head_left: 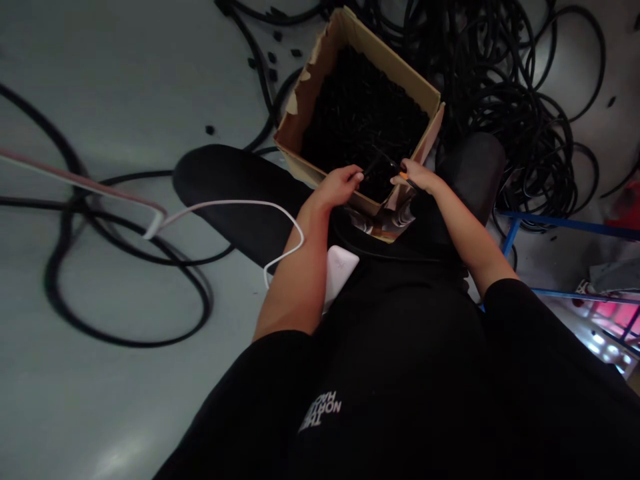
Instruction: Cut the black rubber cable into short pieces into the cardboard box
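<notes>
View from the head down over a seated person's black shirt [400,373], with white lettering [320,410] on the chest. Beyond it, a white rectangular device [343,265] lies against the inner side of the left forearm; a white cable [295,230] loops over that arm and runs off to the left. The dark-clad legs [235,200] are spread, with a cardboard box [393,67] between the knees.

Both hands are at the near side of this box. Left hand [343,185]: thumb and fingers pinched together on a thin black piece [369,171], its outline hard to separate from the dark contents behind. Right hand [419,176]: fingers clamped around a hand tool [403,175] with an orange part on its handle, its dark tip directed toward the left hand; whether tip and piece touch cannot be told.

Many small black pieces [360,107] fill the box. Left of it, a black hose [140,344] lies in loops on the grey floor [100,393], and a few loose bits [209,130] are scattered nearby. To the right stands a blue frame [575,225]; beyond the box, at upper right, is a large tangle of black hose [520,107].
</notes>
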`<state>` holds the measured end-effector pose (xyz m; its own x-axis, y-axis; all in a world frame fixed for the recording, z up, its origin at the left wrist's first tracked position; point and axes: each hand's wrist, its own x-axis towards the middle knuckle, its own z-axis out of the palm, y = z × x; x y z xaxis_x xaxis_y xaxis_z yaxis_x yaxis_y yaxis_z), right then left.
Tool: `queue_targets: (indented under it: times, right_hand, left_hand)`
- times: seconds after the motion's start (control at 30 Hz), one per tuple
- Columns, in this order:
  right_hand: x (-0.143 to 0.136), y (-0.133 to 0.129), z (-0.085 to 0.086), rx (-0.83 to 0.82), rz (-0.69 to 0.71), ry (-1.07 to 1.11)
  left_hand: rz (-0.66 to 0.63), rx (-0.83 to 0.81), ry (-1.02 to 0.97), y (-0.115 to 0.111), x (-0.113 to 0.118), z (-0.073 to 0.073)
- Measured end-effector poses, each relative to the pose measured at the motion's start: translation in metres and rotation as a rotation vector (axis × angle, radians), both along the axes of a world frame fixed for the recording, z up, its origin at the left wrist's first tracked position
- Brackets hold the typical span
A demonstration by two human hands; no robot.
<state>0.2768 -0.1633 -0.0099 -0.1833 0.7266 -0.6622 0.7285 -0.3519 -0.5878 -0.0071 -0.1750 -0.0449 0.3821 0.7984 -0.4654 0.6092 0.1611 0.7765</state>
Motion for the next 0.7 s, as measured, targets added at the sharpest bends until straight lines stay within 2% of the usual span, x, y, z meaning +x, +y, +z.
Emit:
queue_targets:
  times: [0.13, 0.23, 0.37, 0.47, 0.7]
  right_hand:
    - [0.007, 0.001, 0.003, 0.016, 0.081, -0.051]
    - [0.01, -0.002, 0.003, 0.01, 0.123, -0.083]
    - [0.01, -0.004, -0.003, 0.051, 0.128, -0.037]
    - [0.008, -0.004, -0.009, 0.089, 0.146, -0.054]
    - [0.001, -0.003, -0.01, 0.068, -0.003, -0.113]
  left_hand:
    - [0.071, -0.014, 0.087, 0.001, 0.001, 0.001]
    - [0.031, -0.016, 0.157, 0.002, 0.003, 0.003]
    - [-0.061, 0.007, 0.078, 0.0, 0.003, 0.005]
    - [-0.046, 0.032, 0.035, -0.002, 0.004, 0.007]
    - [0.073, 0.135, 0.039, -0.004, 0.008, 0.011]
